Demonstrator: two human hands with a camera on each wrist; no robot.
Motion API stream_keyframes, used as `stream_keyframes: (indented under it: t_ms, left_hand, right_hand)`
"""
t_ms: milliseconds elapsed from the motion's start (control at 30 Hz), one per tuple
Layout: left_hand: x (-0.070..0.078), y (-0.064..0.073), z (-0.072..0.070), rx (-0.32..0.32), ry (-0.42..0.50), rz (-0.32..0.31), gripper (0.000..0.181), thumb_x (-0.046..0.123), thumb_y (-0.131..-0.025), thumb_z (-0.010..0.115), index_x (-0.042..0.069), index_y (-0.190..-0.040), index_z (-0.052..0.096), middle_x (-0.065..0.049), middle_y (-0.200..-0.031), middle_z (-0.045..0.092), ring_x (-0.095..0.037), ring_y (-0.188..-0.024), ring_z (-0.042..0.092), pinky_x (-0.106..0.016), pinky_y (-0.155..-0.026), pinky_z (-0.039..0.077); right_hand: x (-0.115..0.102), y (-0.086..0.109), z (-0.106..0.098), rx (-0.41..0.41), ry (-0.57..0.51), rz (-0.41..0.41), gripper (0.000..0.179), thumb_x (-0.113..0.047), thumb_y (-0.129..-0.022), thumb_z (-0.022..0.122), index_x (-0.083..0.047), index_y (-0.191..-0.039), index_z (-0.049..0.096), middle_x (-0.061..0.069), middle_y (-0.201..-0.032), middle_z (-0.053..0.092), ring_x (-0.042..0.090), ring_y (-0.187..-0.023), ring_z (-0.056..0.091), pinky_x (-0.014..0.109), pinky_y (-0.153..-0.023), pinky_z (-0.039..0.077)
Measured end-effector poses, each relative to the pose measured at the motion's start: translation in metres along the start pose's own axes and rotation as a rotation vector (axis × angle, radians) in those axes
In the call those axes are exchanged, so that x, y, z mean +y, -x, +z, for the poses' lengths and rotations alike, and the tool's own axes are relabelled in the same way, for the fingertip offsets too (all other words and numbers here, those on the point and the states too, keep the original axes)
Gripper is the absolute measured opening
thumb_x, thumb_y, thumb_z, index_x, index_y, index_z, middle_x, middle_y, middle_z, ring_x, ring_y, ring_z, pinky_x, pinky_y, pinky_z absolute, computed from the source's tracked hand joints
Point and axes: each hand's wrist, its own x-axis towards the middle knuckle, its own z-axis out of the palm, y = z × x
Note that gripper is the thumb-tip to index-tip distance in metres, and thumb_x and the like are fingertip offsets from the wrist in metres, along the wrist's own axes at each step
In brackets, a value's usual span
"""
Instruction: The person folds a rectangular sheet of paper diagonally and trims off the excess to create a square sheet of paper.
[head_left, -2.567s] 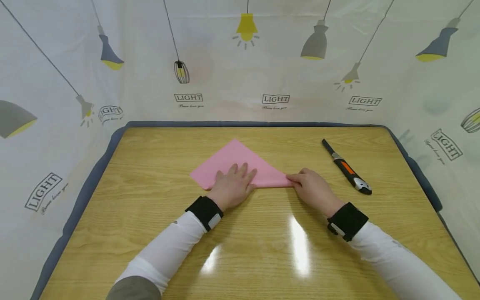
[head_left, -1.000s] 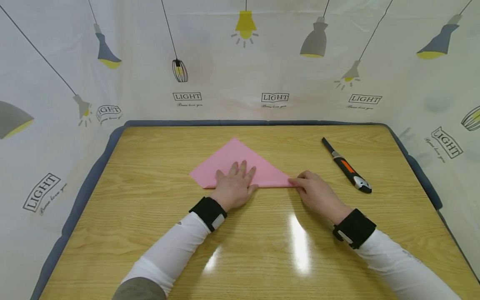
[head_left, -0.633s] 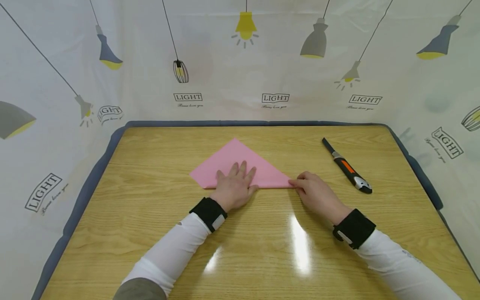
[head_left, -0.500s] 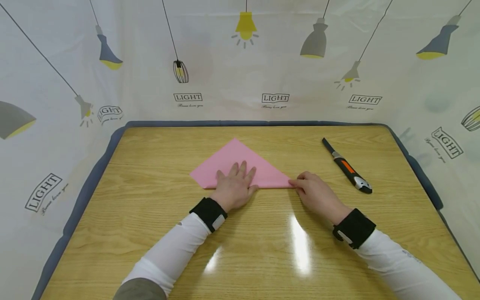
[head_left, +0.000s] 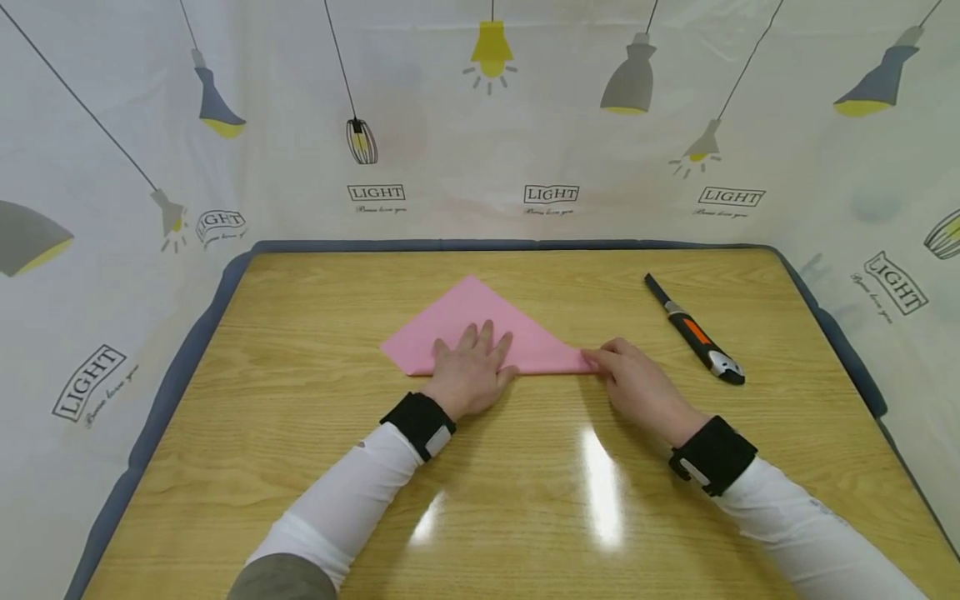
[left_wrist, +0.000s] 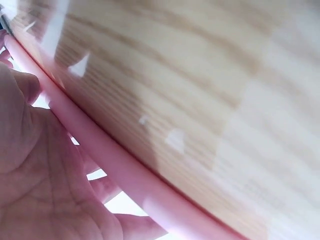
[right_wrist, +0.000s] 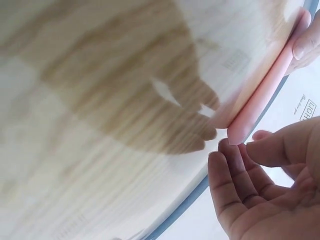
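The right hand (head_left: 641, 383) has a narrow grip, thumb and finger pinching the pointed right end of a flat, folded, pale pink paper sheet (head_left: 472, 302). From that grip the sheet runs leftward over a glossy, light brown wood-grain counter (head_left: 510, 483), its near edge an almost straight fold, its peak pointing away from the person, and its far-left end finishing in a blunt corner. In the wrist views the near fold looks rounded, like a soft roll. Left of the right hand's grip, the left hand (head_left: 467, 375) lies palm down with its fingers spread wide on the sheet, its thumb by the near fold, grasping nothing. Beyond the right hand's grip and off to its right, well apart from the paper, a black craft knife with an orange inlay and a silver butt (head_left: 693, 331) lies slanted, its narrow end pointing away from the person. Behind each grip the wrist wears a black fabric band (head_left: 417, 425), followed by a white sleeve (head_left: 337, 492). Farthest from both grips, past a blue-grey edging (head_left: 480, 246), stands a white sheet backdrop printed with hanging lamps (head_left: 450, 125) and the word LIGHT.
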Motion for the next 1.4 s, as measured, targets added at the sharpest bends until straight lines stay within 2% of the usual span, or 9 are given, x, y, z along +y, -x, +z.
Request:
stream_keyframes:
  t_ms: [133,400,600,800,1200,1400]
  left_hand:
    - [-0.001,-0.001,-0.001,-0.022,0.013,-0.005,0.058,0.057,-0.093,0.011,0.033,-0.147,0.01,-0.004,-0.153,0.008,-0.026,-0.138,0.011,-0.068,-0.094,0.021]
    - [-0.003,-0.005,-0.007,-0.087,0.034,-0.012,0.05,0.048,-0.097,0.014,0.037,-0.146,0.01,0.0,-0.153,0.008,-0.025,-0.138,0.011,-0.063,-0.1,0.02]
    - [-0.003,-0.007,-0.008,-0.061,0.001,0.032,0.05,0.044,-0.098,0.018,0.032,-0.146,0.016,-0.004,-0.152,0.015,-0.028,-0.136,0.016,-0.052,-0.106,0.015]
    - [-0.002,-0.008,-0.01,-0.05,-0.022,0.058,0.05,0.042,-0.098,0.019,0.028,-0.147,0.017,-0.007,-0.152,0.015,-0.028,-0.136,0.015,-0.047,-0.108,0.015]
    - [-0.003,-0.006,-0.003,0.025,-0.017,0.062,0.052,0.043,-0.098,0.026,0.026,-0.146,0.02,-0.009,-0.15,0.02,-0.028,-0.133,0.022,-0.046,-0.107,0.019]
    - [-0.002,-0.005,0.0,0.056,-0.041,0.056,0.053,0.045,-0.097,0.029,0.025,-0.146,0.021,-0.01,-0.149,0.022,-0.029,-0.133,0.023,-0.05,-0.107,0.015]
  right_hand:
    - [0.0,0.0,0.001,-0.03,0.018,-0.018,0.038,-0.008,-0.092,0.049,-0.018,-0.128,0.055,0.009,-0.113,0.052,0.022,-0.098,0.052,0.038,-0.078,0.046]
    - [-0.001,0.0,0.001,-0.04,0.064,-0.072,0.036,-0.01,-0.092,0.05,-0.016,-0.127,0.056,0.009,-0.112,0.05,0.021,-0.096,0.049,0.037,-0.076,0.044]
    - [0.0,-0.002,0.003,-0.038,0.083,-0.077,0.036,-0.01,-0.091,0.05,-0.015,-0.126,0.057,0.008,-0.112,0.051,0.02,-0.094,0.05,0.036,-0.075,0.044]
    - [0.0,-0.002,0.002,-0.037,0.089,-0.067,0.038,-0.008,-0.089,0.05,-0.016,-0.126,0.057,0.007,-0.111,0.051,0.02,-0.094,0.05,0.037,-0.075,0.044]
    - [-0.004,-0.001,0.0,-0.027,0.112,-0.08,0.038,-0.009,-0.088,0.052,-0.015,-0.126,0.057,0.008,-0.111,0.052,0.021,-0.095,0.05,0.037,-0.077,0.044]
    - [-0.009,-0.005,0.003,0.018,0.193,-0.1,0.038,-0.014,-0.087,0.056,-0.017,-0.124,0.058,0.009,-0.115,0.053,0.027,-0.104,0.045,0.042,-0.085,0.041]
